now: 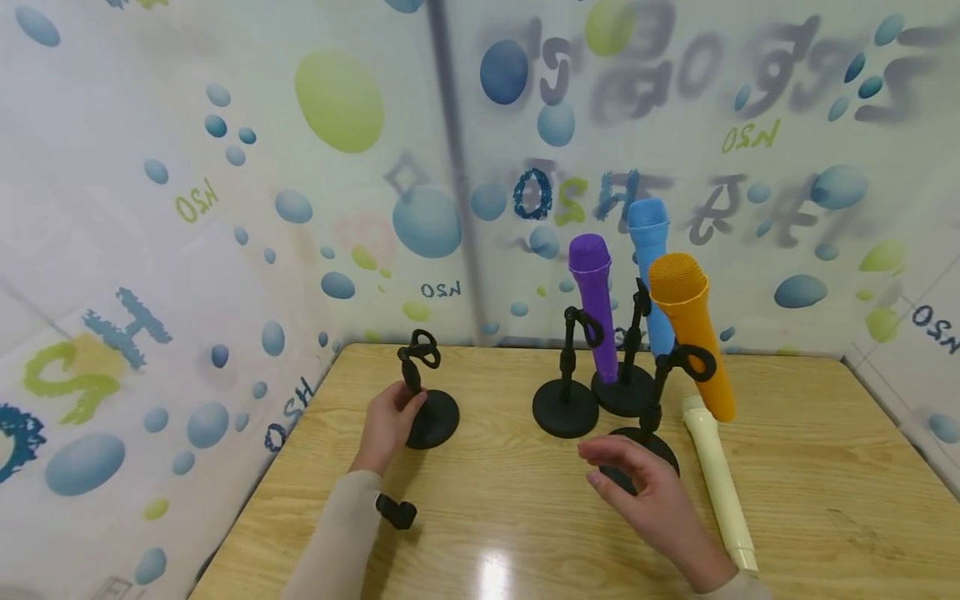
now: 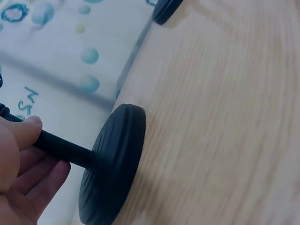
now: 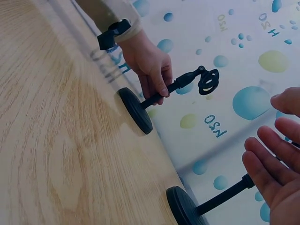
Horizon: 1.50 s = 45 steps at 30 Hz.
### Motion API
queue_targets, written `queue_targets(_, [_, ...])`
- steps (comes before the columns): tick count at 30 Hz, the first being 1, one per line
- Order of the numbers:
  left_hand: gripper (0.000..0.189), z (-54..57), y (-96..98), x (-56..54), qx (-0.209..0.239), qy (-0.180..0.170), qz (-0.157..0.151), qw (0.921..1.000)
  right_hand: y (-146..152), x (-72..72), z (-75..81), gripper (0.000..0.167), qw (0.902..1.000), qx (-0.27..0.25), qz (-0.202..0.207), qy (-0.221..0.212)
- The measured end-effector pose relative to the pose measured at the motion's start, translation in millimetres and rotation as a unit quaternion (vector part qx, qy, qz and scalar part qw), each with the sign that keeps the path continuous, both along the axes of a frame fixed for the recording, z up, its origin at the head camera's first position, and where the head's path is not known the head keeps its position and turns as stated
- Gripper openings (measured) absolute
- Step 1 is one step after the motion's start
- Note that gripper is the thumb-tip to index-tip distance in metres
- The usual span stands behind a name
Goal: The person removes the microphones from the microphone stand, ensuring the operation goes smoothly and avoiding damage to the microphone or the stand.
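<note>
My left hand [image 1: 390,421] grips the pole of a black desktop microphone stand [image 1: 437,419] at the table's left. Its ring clip has no microphone in it, and its round base is on the wood. In the left wrist view, the thumb and fingers wrap round the pole [image 2: 63,147] just above the base. My right hand [image 1: 652,496] holds nothing; its fingers are loosely bent in front of another stand [image 1: 652,442], partly hiding its base. That stand carries an orange microphone [image 1: 701,333]. Beside this hand a pale yellow microphone [image 1: 718,479] lies on the table.
Behind the right hand, a purple microphone [image 1: 596,312] leans in its stand [image 1: 566,410] and a blue microphone [image 1: 648,229] in another [image 1: 622,396]. The wooden table [image 1: 487,475] meets patterned walls [image 1: 375,250] at the back and left.
</note>
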State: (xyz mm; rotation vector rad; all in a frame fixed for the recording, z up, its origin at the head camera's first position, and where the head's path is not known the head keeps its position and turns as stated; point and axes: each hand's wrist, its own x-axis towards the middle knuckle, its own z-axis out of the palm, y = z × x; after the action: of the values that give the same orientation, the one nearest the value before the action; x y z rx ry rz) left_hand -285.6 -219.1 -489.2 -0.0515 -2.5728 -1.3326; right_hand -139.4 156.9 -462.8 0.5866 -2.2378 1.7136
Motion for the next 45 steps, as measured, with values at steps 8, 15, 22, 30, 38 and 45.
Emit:
queue_targets(8, [0.029,3.0,-9.3,-11.9,0.011,-0.014,0.051,0.9985,-2,-1.2,-5.2,0.028,0.9998,0.008,-0.005,-0.014])
queue_targets(15, [0.031,-0.9,-16.5,-19.3,0.017,-0.024,0.078,0.9965,-4,0.1,-5.4,0.028,0.9997,0.012,-0.007,-0.022])
queue_targets(22, [0.028,-6.6,-22.0,-15.1,0.017,-0.016,0.102,0.9945,-5,0.5,-6.5,0.029,0.9995,0.014,-0.009,-0.028])
queue_targets(30, [0.026,-7.3,-23.5,-0.4,0.007,-0.008,0.108,0.994,-2,-2.3,-6.4,0.028,0.9998,0.018,-0.01,-0.004])
queue_targets(38, [0.026,-8.1,-19.1,14.4,0.01,-0.034,0.081,0.9961,7,-4.2,-2.9,0.029,0.9995,0.022,-0.024,0.0])
queue_targets(45, [0.024,-10.8,-3.5,24.9,-0.005,-0.048,0.033,0.9983,11,-1.3,-2.3,0.027,0.9985,0.032,-0.043,-0.003])
